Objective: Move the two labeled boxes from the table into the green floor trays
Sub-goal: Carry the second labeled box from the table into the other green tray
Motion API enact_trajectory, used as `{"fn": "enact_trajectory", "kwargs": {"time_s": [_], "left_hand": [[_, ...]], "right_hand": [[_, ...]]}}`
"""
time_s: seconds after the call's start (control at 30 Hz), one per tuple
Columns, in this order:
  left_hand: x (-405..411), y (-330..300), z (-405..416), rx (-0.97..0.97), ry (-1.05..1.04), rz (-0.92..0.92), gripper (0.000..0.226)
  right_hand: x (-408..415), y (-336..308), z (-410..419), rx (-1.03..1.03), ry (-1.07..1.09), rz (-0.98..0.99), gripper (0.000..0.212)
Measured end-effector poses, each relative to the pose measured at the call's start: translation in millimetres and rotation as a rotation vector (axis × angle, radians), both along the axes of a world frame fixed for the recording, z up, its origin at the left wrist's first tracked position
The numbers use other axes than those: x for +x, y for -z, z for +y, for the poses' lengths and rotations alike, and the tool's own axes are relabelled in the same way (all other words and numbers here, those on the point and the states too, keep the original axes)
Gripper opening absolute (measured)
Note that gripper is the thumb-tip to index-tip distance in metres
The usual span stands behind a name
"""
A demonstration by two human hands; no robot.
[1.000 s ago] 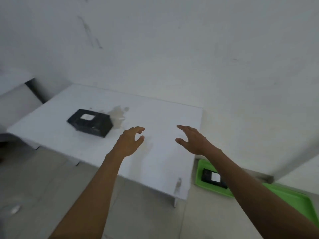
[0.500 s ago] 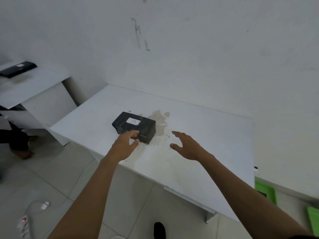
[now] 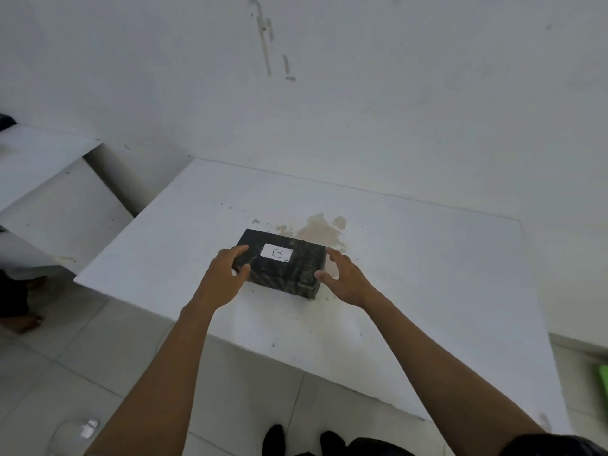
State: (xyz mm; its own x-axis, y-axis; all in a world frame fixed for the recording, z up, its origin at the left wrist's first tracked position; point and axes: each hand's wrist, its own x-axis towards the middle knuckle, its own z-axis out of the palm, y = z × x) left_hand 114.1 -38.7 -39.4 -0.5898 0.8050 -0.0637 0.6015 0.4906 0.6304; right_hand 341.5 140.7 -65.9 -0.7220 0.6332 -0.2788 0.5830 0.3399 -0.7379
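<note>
Both hands brought forward to box since half second ago. Left hand (image 3: 227, 278): fingers (image 3: 241, 249) curled over left end of box (image 3: 296, 274), thumb on front face, box gripped. Box kept on desk (image 3: 427, 258), beside stain (image 3: 320, 228), label (image 3: 277, 253) "B" upward. Right hand (image 3: 345, 279): fingers spread, released, at right end; contact not made out. Green tray (image 3: 603, 378) cut off at right edge.

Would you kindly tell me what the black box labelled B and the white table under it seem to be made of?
The black box: likely cardboard wrapped in dark mottled film or paper; crisp folded edges, faint sheen. Its label: white paper sticker, handwritten B. The table: probably white laminated board, matte; thin flat slab edge, brownish stain sitting on the surface.
</note>
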Motion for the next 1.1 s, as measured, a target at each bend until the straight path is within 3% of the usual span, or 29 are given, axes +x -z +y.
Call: {"fn": "enact_trajectory", "kwargs": {"time_s": [0.13, 0.37, 0.6, 0.8, 0.97, 1.1], "left_hand": [[-43.4, 16.4, 21.2, 0.008, 0.032, -0.048, 0.055], [-106.3, 57.4, 51.9, -0.027, 0.078, -0.292, 0.063], [-111.9, 76.7, 66.0, -0.029, 0.128, -0.484, 0.071], [-73.4, 64.5, 82.8, 0.088, 0.111, -0.648, 0.063], [2.0, 34.2, 116.1, 0.077, 0.326, -0.678, 0.06], [83.4, 16.4, 138.0, 0.082, 0.489, -0.675, 0.071]], "right_hand": [[-27.5, 14.3, -3.7, -0.076, 0.175, 0.039, 0.084], [-61.0, 40.0, -8.2, -0.188, 0.459, 0.102, 0.089], [-74.9, 50.6, -14.2, -0.322, 0.588, 0.221, 0.075], [-37.7, 43.7, -26.4, -0.261, 0.748, 0.35, 0.072], [38.0, 14.1, -32.8, -0.219, 0.957, 0.493, 0.06], [128.0, -7.7, -37.3, -0.133, 1.043, 0.538, 0.057]]}}
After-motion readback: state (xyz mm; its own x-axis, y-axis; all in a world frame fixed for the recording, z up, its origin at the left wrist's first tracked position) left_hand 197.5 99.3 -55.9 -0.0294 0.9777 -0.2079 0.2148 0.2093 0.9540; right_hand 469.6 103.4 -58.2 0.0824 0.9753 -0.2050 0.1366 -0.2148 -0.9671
